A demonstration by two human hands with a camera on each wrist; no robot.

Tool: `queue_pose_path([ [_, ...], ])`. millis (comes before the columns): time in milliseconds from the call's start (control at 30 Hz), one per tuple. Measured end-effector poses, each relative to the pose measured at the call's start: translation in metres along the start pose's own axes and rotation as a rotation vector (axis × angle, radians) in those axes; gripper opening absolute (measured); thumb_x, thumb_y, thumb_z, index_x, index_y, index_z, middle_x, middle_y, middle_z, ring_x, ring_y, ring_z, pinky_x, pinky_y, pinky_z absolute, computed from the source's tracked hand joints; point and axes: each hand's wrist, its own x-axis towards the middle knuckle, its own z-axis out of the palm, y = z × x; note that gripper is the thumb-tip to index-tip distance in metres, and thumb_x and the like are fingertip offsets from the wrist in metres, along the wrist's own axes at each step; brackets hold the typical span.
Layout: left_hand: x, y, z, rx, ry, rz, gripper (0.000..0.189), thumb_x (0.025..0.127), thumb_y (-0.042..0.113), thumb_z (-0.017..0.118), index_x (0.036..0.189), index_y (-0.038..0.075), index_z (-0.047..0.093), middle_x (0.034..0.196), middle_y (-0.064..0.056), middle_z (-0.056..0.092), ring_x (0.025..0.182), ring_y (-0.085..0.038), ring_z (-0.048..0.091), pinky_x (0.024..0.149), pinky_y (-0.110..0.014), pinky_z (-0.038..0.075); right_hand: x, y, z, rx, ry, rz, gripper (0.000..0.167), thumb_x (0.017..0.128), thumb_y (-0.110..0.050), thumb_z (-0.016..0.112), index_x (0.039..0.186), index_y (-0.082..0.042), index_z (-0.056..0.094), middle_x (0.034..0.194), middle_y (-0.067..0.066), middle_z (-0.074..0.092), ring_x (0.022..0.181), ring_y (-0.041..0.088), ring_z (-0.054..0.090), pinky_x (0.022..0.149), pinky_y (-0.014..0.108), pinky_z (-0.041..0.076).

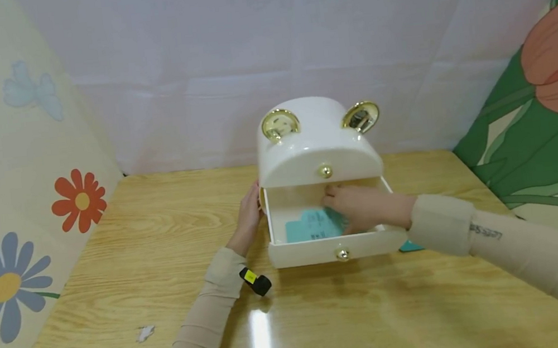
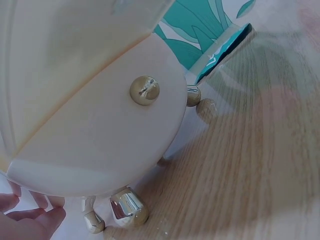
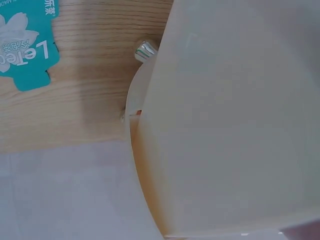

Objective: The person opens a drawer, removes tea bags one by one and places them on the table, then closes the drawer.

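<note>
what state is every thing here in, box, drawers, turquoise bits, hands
white two-drawer box, upright on gold feet
upper drawer, closed
lower drawer, open
turquoise pieces, lying inside the lower drawer, partly hidden
turquoise LeTea piece, flat on the table
left hand, touching the box's side
right hand, inside the lower drawer, grip unclear

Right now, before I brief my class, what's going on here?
A person has their right fingers in the open lower drawer of a white cabinet, by some teal printed pieces; any grip on them is unclear. Their left fingers are at the cabinet's left side. The upper drawer is shut, and another teal piece lies on the table.
</note>
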Motion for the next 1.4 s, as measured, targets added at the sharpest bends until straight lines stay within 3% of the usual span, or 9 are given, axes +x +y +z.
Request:
queue_pose_path([
  [233,-0.003,0.002,0.000,0.027,-0.010,0.016,0.042,0.101,0.025,0.026,0.135,0.005,0.042,0.129,-0.016,0.047,0.108,-0.025,0.049,0.089,-0.039,0.043,-0.008,0.001,-0.003,0.050,0.035,-0.018,0.054,0.060,-0.019,0.082,0.101,0.002,0.054,0.087,0.007,0.052,0.076,0.022,0.053,0.071,0.039,0.048],
  [533,-0.001,-0.003,-0.001,0.010,0.009,0.014,0.042,0.101,0.026,0.027,0.135,0.005,0.043,0.129,-0.015,0.048,0.107,-0.023,0.050,0.088,-0.039,0.044,-0.011,0.000,-0.006,0.206,0.069,-0.043,0.033,0.059,-0.013,0.080,0.074,-0.012,0.051,0.065,-0.007,0.047,0.058,0.010,0.043,0.052,0.025,0.039],
  [867,-0.001,-0.003,0.002,-0.018,0.037,-0.003,0.043,0.101,0.026,0.028,0.132,0.002,0.045,0.119,-0.017,0.053,0.096,-0.017,0.053,0.083,-0.033,0.046,-0.015,0.004,-0.010,0.353,0.107,-0.166,0.022,0.061,-0.001,0.073,0.064,-0.014,0.056,0.061,-0.013,0.044,0.058,0.004,0.038,0.053,0.022,0.035],
  [1100,-0.002,-0.002,0.003,-0.023,0.041,-0.007,0.042,0.101,0.025,0.029,0.131,0.002,0.045,0.113,-0.014,0.054,0.090,-0.014,0.054,0.078,-0.030,0.047,-0.022,0.002,-0.017,0.332,0.156,-0.152,0.019,0.062,-0.002,0.075,0.071,-0.012,0.061,0.065,-0.011,0.052,0.059,0.004,0.042,0.055,0.024,0.039],
  [1400,-0.003,-0.001,0.004,-0.022,0.045,-0.007,0.042,0.100,0.025,0.030,0.132,0.002,0.045,0.116,-0.016,0.054,0.091,-0.014,0.054,0.079,-0.030,0.048,-0.032,-0.001,-0.023,0.311,0.214,-0.090,0.028,0.065,0.000,0.076,0.066,-0.013,0.051,0.062,-0.010,0.049,0.057,0.005,0.040,0.054,0.024,0.040],
])
